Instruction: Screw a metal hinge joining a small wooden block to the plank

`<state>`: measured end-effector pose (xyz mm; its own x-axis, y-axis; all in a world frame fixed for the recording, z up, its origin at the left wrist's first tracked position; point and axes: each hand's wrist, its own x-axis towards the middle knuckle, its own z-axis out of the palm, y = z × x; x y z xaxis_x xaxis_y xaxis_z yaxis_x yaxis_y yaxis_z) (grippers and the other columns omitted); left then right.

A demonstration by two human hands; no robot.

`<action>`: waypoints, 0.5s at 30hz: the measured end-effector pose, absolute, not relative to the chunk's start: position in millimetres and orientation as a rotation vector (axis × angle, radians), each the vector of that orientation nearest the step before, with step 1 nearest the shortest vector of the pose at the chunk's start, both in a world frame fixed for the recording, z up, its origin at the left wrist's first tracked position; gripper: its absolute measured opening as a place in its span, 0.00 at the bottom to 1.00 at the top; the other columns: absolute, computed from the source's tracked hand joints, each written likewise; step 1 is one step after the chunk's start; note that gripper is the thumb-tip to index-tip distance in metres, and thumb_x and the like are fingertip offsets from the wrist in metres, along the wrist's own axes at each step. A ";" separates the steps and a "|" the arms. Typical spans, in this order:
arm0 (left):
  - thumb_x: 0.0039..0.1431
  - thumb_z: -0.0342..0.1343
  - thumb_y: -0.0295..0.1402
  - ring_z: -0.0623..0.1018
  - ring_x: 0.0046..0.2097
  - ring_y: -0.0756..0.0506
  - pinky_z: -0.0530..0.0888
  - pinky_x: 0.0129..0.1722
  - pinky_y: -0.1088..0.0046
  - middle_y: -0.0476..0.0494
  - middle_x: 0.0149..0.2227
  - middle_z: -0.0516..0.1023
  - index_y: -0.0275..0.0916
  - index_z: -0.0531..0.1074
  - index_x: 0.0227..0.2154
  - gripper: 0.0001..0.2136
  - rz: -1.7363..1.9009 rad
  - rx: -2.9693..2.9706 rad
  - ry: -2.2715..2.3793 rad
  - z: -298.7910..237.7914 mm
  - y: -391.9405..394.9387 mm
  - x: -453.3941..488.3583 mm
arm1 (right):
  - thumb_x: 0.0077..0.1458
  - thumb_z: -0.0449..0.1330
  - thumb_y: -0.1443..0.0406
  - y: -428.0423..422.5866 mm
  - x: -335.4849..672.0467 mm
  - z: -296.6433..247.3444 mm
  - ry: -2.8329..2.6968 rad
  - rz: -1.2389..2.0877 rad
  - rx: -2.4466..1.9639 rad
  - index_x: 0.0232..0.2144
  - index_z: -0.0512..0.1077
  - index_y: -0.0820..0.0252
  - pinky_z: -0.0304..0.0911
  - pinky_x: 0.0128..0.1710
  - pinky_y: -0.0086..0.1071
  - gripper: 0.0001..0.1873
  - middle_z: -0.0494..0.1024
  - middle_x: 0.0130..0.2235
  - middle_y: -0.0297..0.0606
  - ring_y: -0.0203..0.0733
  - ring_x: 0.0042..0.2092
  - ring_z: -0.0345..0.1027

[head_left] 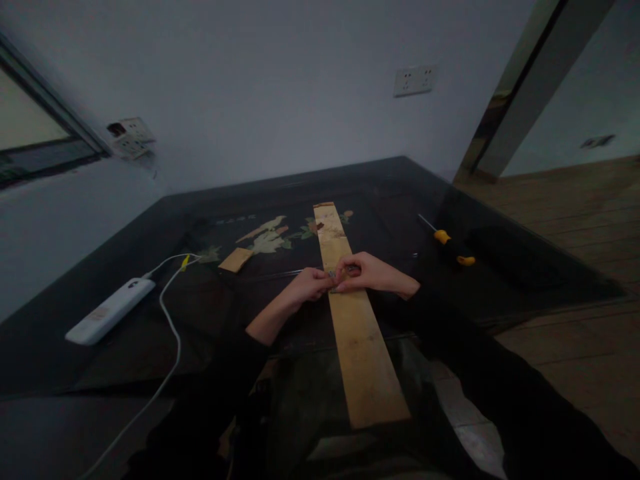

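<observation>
A long, narrow wooden board [357, 333] lies across the dark table, its near end jutting out past the front edge toward me. Over the board's middle, my left hand [313, 283] and my right hand [364, 271] meet with fingertips nearly touching. Both hands are closed in a pinch. Between them is a small, metallic-looking piece [333, 280] on or just above the wood; its kind is too small and dim to make out. My fingers hide part of it.
A screwdriver [445, 241] with a yellow and black handle lies at right. Left of the board are a small wooden piece [235, 260] and a white power strip [111, 312] with a cable. The dark table [280, 190] stands against the wall, which carries sockets [415, 81].
</observation>
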<state>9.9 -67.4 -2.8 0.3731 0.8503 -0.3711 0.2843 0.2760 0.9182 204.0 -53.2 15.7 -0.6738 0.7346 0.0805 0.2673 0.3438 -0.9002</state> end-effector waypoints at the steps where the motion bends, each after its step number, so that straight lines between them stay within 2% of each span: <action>1: 0.47 0.64 0.42 0.51 0.15 0.59 0.43 0.18 0.76 0.60 0.13 0.54 0.38 0.60 0.16 0.20 0.530 1.275 1.174 -2.9 -67.2 9.9 | 0.43 0.69 0.59 -54.0 203.5 15.2 -2.148 1.275 -0.876 0.31 0.75 0.64 0.54 0.29 0.27 0.15 0.74 0.29 0.33 0.31 0.28 0.59; 11: 0.48 0.62 0.36 0.50 0.15 0.59 0.43 0.17 0.77 0.60 0.13 0.54 0.37 0.61 0.16 0.16 0.542 1.260 1.168 0.0 -68.2 10.7 | 0.46 0.67 0.63 -50.9 202.3 5.7 -2.212 1.202 -0.835 0.31 0.76 0.64 0.59 0.35 0.30 0.10 0.79 0.33 0.37 0.37 0.35 0.68; 15: 0.48 0.62 0.36 0.51 0.15 0.59 0.44 0.17 0.78 0.60 0.13 0.54 0.37 0.60 0.16 0.16 0.542 1.260 1.190 -1.0 -67.8 11.3 | 0.47 0.67 0.63 -50.7 202.3 4.7 -2.275 1.021 -0.837 0.30 0.77 0.62 0.57 0.33 0.28 0.08 0.78 0.31 0.35 0.36 0.33 0.67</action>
